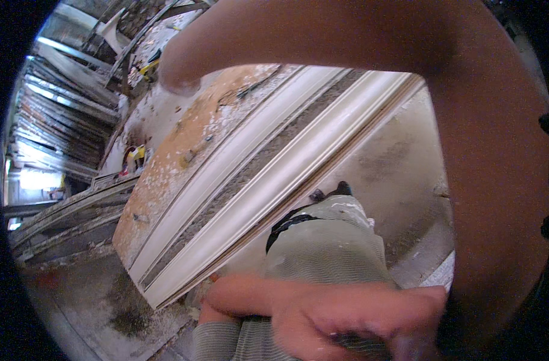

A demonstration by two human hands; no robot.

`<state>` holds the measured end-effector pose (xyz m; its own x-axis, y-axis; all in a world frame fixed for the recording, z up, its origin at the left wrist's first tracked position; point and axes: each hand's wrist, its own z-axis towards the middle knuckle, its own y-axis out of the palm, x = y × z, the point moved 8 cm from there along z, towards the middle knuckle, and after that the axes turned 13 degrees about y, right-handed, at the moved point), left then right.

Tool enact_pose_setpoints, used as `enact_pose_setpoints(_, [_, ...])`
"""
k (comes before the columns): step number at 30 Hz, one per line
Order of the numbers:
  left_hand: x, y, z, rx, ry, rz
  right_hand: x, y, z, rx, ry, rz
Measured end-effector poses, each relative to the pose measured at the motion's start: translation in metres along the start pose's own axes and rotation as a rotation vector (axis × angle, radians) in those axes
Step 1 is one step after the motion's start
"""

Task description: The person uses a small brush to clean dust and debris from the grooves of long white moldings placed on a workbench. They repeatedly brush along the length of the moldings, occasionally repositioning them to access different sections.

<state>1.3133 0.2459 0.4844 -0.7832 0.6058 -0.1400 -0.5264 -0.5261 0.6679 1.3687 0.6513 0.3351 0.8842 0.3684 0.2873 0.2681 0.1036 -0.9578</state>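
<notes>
Very near the lens, my right hand (467, 66) fills the top and right side, one finger stretched leftward and another part reaching down, spread apart, with nothing seen between them. Low in front of my striped grey-green clothing (322, 253), my left hand (352, 316) is bent across to the right. Its fingers curl into a ring and blur at the tips; what they hold, if anything, is hidden. Beyond it, long white ridged mouldings (292, 168) run diagonally, side by side on an orange-brown board (184, 129) speckled with white.
A dark shoe (343, 188) shows on the dusty floor (394, 156). Many long strips (64, 114) are stacked at the far left, with curved frame-like pieces (70, 210) nearer. A small yellow item (139, 154) lies beyond the board.
</notes>
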Motion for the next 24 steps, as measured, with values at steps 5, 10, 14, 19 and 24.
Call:
enact_pose_setpoints(5, [0.007,-0.002,-0.007,0.177,-0.167,-0.057,-0.008,0.003,-0.002,-0.005,-0.015,0.004])
enact_pose_setpoints(10, [0.018,0.001,-0.003,0.104,-0.221,0.052,-0.021,0.003,0.003,-0.016,-0.052,-0.003])
enact_pose_setpoints(14, [0.014,-0.001,0.005,0.046,-0.112,0.08,-0.033,-0.001,0.011,-0.012,-0.097,-0.005])
enact_pose_setpoints(19, [0.009,0.002,-0.002,0.056,-0.095,0.06,-0.048,-0.008,0.022,-0.014,-0.123,0.009])
enact_pose_setpoints(24, [0.015,0.0,0.001,-0.007,-0.178,0.173,-0.063,-0.013,0.027,-0.024,-0.151,0.007])
